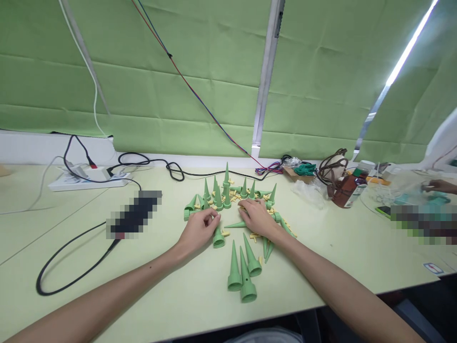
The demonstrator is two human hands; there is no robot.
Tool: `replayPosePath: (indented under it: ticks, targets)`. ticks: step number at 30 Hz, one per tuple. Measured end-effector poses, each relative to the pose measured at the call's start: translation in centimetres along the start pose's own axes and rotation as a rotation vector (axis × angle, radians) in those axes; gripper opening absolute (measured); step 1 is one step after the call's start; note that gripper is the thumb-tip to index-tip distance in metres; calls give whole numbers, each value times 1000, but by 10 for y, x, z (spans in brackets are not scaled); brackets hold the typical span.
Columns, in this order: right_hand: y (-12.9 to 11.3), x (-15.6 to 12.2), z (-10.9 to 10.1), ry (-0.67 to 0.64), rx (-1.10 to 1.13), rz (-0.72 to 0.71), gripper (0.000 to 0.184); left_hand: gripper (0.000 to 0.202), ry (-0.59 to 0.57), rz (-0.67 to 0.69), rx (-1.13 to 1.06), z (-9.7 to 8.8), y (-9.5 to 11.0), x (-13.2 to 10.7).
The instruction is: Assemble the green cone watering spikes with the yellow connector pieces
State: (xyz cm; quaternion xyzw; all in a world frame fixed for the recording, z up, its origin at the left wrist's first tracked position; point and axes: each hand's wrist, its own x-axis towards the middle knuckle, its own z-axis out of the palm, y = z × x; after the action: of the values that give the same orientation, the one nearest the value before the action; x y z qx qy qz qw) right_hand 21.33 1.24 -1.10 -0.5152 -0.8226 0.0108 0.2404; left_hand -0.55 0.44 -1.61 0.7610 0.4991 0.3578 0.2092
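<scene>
My left hand (200, 229) is closed in a pinch at the narrow part of a green plastic cone spike (219, 240), whose hollow base faces me. A small yellow T-shaped piece (225, 233) sticks out beside that spike. My right hand (257, 217) lies palm down over the pile, fingers slightly bent and apart, its fingertips at the small yellow pieces (235, 194); whatever is under the palm is hidden. Behind both hands several green spikes (218, 197) stand upright. Nearer to me, three more spikes (234, 276) have their tips pointing away.
At left are a blurred dark device (135, 214) on a black cable and a white power strip (89, 181). To the right stand a red-brown bottle (348, 190), a plastic bag (309, 193) and a green-edged phone-like object (383, 210). Another person's hand (441, 186) shows at the far right.
</scene>
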Motion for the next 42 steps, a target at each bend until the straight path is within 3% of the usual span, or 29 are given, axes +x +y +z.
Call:
replayPosePath:
  ticks: [8, 26, 42]
  targets:
    - [1, 1, -1, -38, 30, -47, 20, 32, -1, -11, 1, 1, -1, 0]
    - [10, 5, 7, 94, 145, -25, 27, 34, -28, 0, 21, 0, -1, 0]
    - [13, 10, 12, 51, 108, -6, 34, 33, -24, -3, 22, 0, -2, 1]
